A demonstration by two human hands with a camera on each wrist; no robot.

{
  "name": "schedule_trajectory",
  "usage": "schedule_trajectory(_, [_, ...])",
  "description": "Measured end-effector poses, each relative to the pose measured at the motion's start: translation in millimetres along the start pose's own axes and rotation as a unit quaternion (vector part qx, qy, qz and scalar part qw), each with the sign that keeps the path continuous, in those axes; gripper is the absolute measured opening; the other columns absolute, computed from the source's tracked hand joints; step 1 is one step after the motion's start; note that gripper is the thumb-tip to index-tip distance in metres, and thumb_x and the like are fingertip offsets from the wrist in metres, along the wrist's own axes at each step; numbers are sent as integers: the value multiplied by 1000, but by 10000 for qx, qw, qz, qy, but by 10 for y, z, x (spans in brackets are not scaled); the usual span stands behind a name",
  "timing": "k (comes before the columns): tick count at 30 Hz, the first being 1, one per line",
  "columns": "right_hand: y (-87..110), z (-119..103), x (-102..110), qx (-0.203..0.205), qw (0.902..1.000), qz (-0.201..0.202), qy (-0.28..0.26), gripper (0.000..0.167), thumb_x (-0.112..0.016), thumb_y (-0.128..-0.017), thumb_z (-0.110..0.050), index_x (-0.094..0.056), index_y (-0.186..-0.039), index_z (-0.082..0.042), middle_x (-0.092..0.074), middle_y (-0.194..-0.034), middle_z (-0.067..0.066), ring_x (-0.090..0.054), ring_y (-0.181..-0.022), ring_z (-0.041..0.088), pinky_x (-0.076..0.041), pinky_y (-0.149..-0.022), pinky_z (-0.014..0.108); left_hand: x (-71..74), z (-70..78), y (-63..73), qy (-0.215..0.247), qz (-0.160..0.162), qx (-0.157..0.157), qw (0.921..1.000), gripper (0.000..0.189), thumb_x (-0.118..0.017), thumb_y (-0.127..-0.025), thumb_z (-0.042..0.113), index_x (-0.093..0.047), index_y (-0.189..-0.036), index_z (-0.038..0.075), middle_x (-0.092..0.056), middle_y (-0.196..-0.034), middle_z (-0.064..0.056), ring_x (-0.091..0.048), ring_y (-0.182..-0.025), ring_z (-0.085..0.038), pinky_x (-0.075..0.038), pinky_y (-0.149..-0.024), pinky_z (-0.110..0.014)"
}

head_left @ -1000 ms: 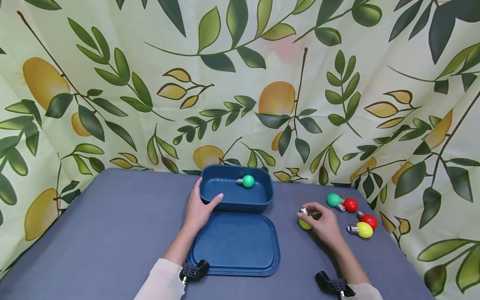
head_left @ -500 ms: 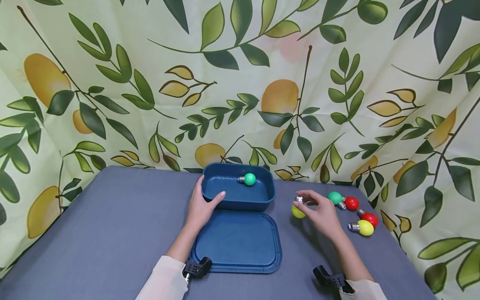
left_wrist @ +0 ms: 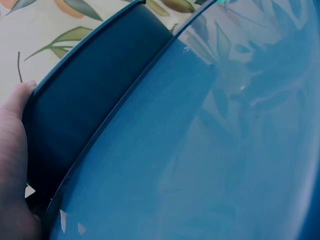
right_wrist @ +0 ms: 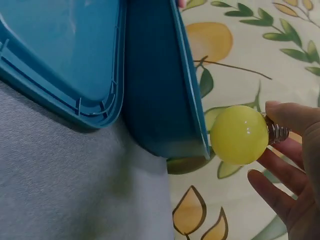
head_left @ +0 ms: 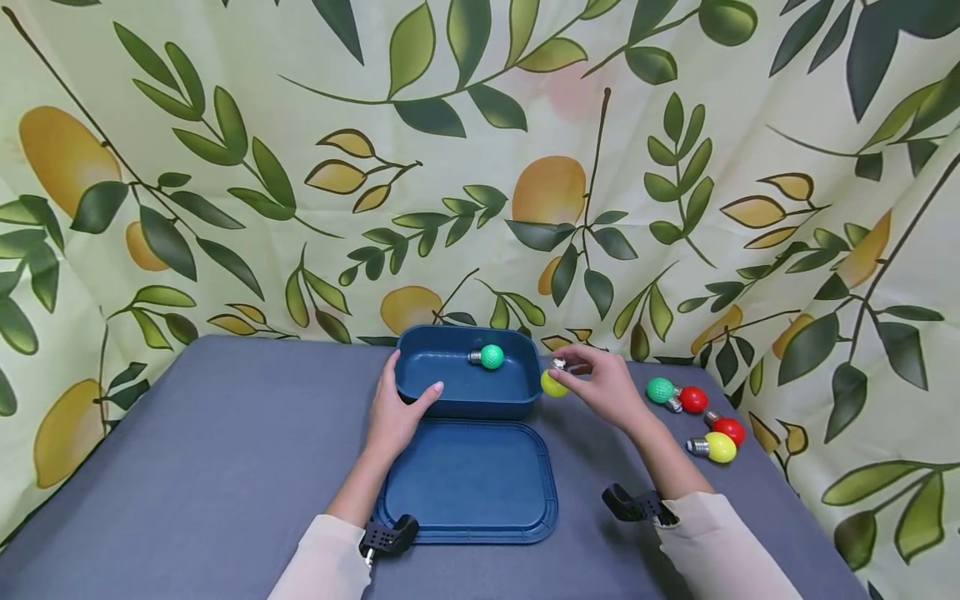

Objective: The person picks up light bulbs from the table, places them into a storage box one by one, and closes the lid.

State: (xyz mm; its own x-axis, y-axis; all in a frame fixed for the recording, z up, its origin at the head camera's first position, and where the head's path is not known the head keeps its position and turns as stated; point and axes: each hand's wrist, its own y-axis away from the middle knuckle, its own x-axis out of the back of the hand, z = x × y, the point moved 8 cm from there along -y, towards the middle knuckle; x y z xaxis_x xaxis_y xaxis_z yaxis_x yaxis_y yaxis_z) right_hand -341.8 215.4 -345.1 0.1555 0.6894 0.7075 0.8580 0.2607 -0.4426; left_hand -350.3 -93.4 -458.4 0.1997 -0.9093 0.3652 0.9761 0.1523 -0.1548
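Two hands are working over the table [head_left: 262, 450] in the head view. The left hand [head_left: 393, 415] is resting spread against the left end of the blue box [head_left: 465, 409], seemingly steadying it. The right hand [head_left: 606, 385] is pinching a yellow bulb [head_left: 554, 383] by its metal base, glass downward, at the box's right end. One green bulb [head_left: 492, 357] is lying inside; another green bulb [head_left: 661, 390], two red bulbs [head_left: 693, 400] and a second yellow bulb [head_left: 722, 447] are waiting at the right. I'm judging this step as loading the box; the next move seems to be calling for clearing the rim and lowering the glass gently.

In the left wrist view, a fingertip is touching the box's rim, and the lid [left_wrist: 165, 150] is filling most of the foreground.

In the right wrist view, the pinched bulb is hanging just beside the rim; whether they're touching, I'm not able to tell. No brand, label or writing is showing legibly anywhere.
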Motion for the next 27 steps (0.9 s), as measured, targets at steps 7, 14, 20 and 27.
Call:
schedule_trajectory(7, [-223,10,-210,-106,9997,-23,-208,25,-75,-92,-16,-72,-113,-3,-77,-103,14,-75,-94,27,-62,-82,41,36,16,-1,-78,31,-11,10000,97,-72,-88,56,-18,-162,26,-23,-169,-12,-26,-155,-35,-27,-121,-63])
schedule_trajectory(14, [-415,95,-379,-221,9996,174,-104,25,-76,-91,-14,-72,-112,-1,-76,-106,16,-74,-99,29,-61,-87,46,37,28,5,-40,63,7,10000,96,-73,-87,55,-19,-162,26,-25,-168,-13,-28,-154,-36,-27,-120,-63])
schedule_trajectory(20, [-509,125,-489,-171,9990,119,401,26,-75,-92,-15,-74,-114,-2,-77,-103,14,-71,-95,28,-59,-85,47,28,12,1,-80,63,13,9999,97,-73,-87,56,-20,-162,26,-24,-168,-12,-28,-154,-35,-27,-120,-63])
schedule_trajectory(27, [-547,137,-550,-165,9936,-95,1117,22,-74,-93,-20,-75,-111,-8,-78,-107,10,-74,-93,26,-58,-79,45,28,11,9,-40,71,23,10000,97,-74,-86,56,-20,-162,25,-25,-168,-12,-29,-153,-36,-27,-120,-64])
